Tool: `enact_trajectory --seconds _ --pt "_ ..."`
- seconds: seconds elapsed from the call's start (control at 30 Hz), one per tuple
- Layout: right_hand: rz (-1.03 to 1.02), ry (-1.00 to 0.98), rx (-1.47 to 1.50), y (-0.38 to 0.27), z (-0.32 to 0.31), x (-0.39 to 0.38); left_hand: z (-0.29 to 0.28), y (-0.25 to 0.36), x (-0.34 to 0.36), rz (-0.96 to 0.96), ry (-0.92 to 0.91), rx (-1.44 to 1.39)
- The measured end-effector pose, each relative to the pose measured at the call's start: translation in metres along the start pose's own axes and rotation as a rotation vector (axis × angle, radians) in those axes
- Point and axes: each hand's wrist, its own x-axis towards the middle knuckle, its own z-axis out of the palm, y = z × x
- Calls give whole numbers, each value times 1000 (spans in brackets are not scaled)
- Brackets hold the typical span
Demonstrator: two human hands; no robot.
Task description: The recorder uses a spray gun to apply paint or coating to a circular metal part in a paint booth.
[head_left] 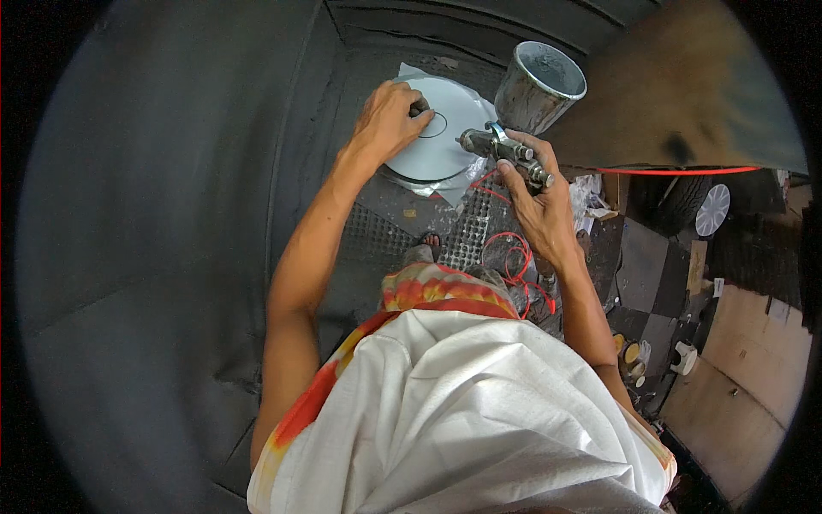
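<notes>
My right hand (546, 201) is wrapped round a metal spray gun (505, 152), its nozzle facing left toward a round, pale grey-white disc (428, 158). A large paint-smeared metal cup (527, 98) rises just beyond the gun; where the two join is hidden. Over the upper left of the disc, my left hand (387, 120) has its fingers curled closed round a small dark thing (418, 107) that I cannot make out. By those fingertips a thin dark ring outline (434, 125) shows on the disc. Crumpled whitish sheeting (454, 187) sticks out from under the disc.
A red hose (518, 261) coils on the floor below the gun. Dark sheet walls (171, 214) stand at left and behind. A brownish panel (668, 103) fills the upper right, with a tyre (685, 204), a silver wheel cover (712, 210) and several cans (632, 353) below it.
</notes>
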Motion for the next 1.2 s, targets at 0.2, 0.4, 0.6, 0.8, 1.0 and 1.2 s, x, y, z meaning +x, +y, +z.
enact_trajectory --seconds 0.2,0.4,0.6,0.8,1.0,1.2 --pt "14 28 8 17 10 3 10 -9 15 23 -100 90" --pt "70 -5 -5 25 13 -1 11 -20 15 -27 -188 43" --pt "97 -16 -18 35 22 -12 37 -45 -45 47 244 101" --pt "150 -48 -26 35 23 -24 64 -9 -116 -35 -11 189" --pt "164 -58 70 37 29 -20 98 14 -97 130 -89 92" --pt "243 -96 43 38 34 -20 78 -30 -118 110 -138 104"
